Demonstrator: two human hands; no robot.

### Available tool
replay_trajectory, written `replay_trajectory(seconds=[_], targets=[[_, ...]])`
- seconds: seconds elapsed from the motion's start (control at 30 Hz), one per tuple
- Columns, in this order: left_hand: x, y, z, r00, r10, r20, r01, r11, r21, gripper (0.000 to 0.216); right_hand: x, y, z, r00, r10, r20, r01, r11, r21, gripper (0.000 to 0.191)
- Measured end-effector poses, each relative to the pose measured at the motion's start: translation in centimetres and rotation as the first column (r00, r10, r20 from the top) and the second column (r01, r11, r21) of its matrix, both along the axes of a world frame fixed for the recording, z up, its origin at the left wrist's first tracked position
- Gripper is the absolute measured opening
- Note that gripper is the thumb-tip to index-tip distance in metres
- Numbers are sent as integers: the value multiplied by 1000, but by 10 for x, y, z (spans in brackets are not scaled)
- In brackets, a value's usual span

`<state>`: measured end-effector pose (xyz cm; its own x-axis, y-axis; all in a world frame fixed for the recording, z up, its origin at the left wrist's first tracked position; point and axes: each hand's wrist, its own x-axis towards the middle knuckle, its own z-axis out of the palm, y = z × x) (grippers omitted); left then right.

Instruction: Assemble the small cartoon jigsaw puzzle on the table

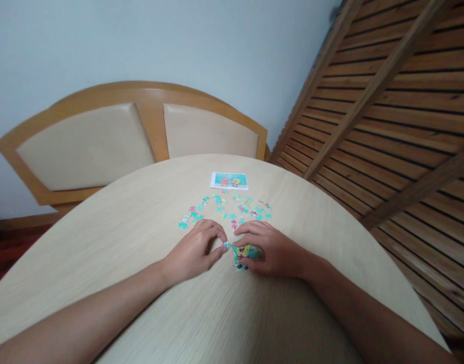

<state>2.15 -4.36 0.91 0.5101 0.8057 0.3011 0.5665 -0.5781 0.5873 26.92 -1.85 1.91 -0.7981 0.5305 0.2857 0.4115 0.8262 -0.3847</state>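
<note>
My left hand (196, 250) rests on the pale wooden table (141, 283), its fingers curled and pinching a small puzzle piece (226, 245) at the fingertips. Beside it, my right hand (272, 250) lies closed over a joined cluster of puzzle pieces (244, 254), yellow and teal, holding it against the table. The fingertips of both hands meet at the small piece. Just beyond the hands, several loose teal and pink puzzle pieces (224, 208) are scattered on the table.
A small picture card (229, 180) lies flat past the loose pieces. A wooden bench back with two beige pads (141, 134) stands behind the table. A slatted wooden wall (399, 126) runs along the right.
</note>
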Motion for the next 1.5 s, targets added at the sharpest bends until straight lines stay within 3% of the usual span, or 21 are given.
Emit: replay_trajectory(seconds=[0.5,1.03,1.23,1.5], targets=[[-3,0,-2,998,-22,56,24,999,-29,13,0,0,2,1000,-20,-3,20,1000,-1,27],[-3,-1,1,986,-150,67,153,988,-35,24,-1,0,1,1000,-20,4,20,1000,1,28],[-2,-3,3,998,-48,36,48,999,-21,25,0,0,1,1000,-18,0,18,1000,-8,28],[-3,-3,2,996,-81,26,82,996,-19,18,-1,0,2,1000,-20,6,20,1000,-9,28]])
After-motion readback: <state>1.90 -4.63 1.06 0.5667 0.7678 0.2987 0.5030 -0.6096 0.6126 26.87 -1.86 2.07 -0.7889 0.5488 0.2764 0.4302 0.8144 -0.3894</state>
